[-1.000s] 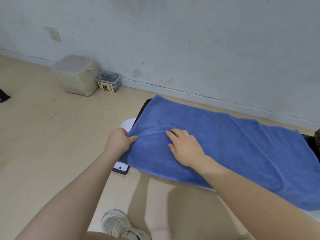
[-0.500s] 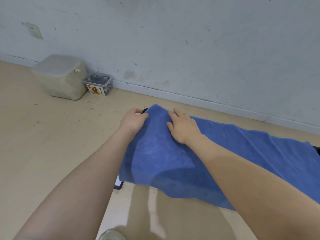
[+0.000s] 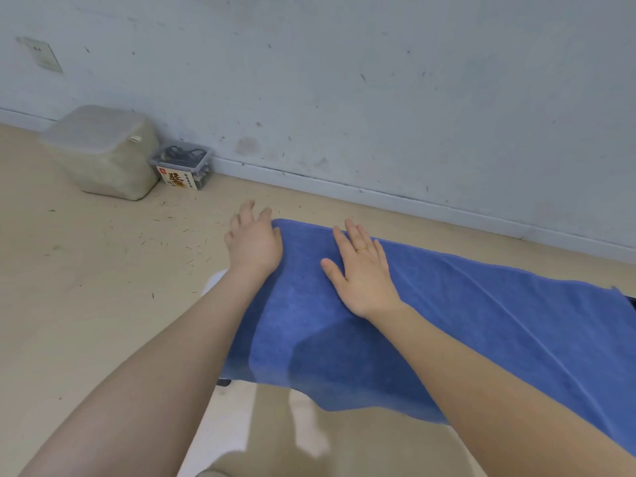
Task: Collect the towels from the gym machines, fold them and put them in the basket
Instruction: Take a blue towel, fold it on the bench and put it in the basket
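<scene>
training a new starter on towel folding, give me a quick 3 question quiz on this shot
1. True or false: the right hand lies flat with straight fingers on the blue towel.
2. Multiple choice: where is the left hand? A) at the towel's left end, fingers reaching past the edge B) lifted clear above the towel C) inside a basket
3. Fill in: next to the grey box by the wall stands a small clear ____ with dark items in it.

Key: 1 true. 2 A. 3 container.
</scene>
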